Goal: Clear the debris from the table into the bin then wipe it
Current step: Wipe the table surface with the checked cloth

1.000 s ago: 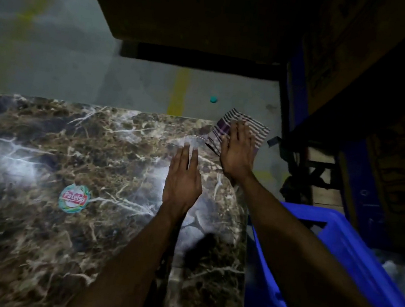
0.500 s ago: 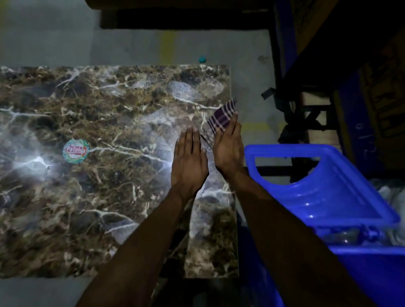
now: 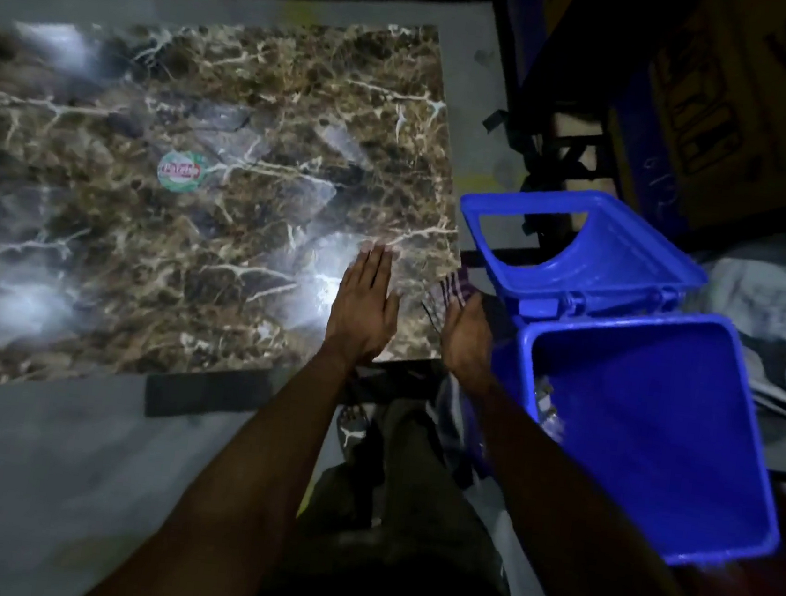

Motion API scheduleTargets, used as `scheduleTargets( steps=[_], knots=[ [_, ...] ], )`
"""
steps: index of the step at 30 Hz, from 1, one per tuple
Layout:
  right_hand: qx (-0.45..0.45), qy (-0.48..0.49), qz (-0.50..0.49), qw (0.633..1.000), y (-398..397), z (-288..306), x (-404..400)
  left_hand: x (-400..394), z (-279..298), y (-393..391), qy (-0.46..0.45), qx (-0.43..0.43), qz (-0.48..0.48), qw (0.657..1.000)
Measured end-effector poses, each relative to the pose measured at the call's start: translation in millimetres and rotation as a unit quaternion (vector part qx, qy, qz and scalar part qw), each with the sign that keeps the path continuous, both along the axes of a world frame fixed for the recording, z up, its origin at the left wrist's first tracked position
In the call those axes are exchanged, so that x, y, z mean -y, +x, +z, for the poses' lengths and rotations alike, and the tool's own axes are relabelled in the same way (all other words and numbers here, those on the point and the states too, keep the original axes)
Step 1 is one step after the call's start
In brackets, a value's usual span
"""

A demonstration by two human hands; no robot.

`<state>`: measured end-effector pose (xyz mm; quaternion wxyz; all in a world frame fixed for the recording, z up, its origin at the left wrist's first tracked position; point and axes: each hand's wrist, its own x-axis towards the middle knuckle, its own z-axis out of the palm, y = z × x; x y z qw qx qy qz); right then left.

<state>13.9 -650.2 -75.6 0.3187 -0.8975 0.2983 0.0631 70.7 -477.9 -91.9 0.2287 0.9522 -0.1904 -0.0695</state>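
The left hand (image 3: 364, 307) lies flat with straight fingers on the table (image 3: 204, 129), near its right front corner. The right hand (image 3: 468, 328) is just past the right edge, beside the bin (image 3: 651, 425), with the striped cloth (image 3: 453, 290) under its fingers; if it grips the cloth or only presses it, I cannot tell.

Risks, as I judge: the cloth hangs over the edge, so it may slip to the floor or drop into the open bin. Swept crumbs may fall into the gap between table and bin. The light is poor, so small debris can be missed.

Count: 2 hands, 1 table, 1 cloth, 1 bin with its lid (image 3: 582, 251) open, 1 round sticker (image 3: 179, 171). On the table I see no debris.
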Motion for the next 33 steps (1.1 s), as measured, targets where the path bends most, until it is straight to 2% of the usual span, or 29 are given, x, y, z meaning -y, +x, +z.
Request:
scheduleTargets(
  steps=[5, 11, 14, 17, 21, 23, 25, 30, 33],
  knots=[
    [-0.055, 0.032, 0.014, 0.998, -44, 22, 1, -25, 3, -52, -0.005, -0.021, -0.013, 1.0],
    [-0.026, 0.015, 0.013, 0.999, 24, 9, -2, -44, 8, -94, 0.015, -0.017, -0.016, 1.0],
    [-0.009, -0.036, 0.048, 0.998, 13, -6, -8, -55, 10, -96, 0.022, -0.038, -0.005, 0.999],
    [0.031, -0.111, 0.126, 0.985, -33, -15, -7, -63, 12, -104, 0.017, -0.049, 0.066, 0.996],
    [0.055, -0.17, 0.303, 0.936, -73, -21, 11, -83, 7, -129, 0.047, -0.046, 0.173, 0.983],
    [0.054, -0.199, 0.36, 0.91, -70, -18, 20, -91, 6, -139, 0.055, -0.063, 0.255, 0.963],
    [0.057, -0.223, 0.412, 0.882, -60, -15, 23, -99, 8, -139, 0.067, -0.065, 0.289, 0.953],
    [0.112, -0.229, 0.604, 0.755, -16, -14, -8, -133, 17, -119, 0.101, -0.076, 0.246, 0.961],
    [0.129, -0.214, 0.646, 0.721, 0, -13, -61, -150, 19, -118, 0.138, -0.057, 0.199, 0.968]
  ],
)
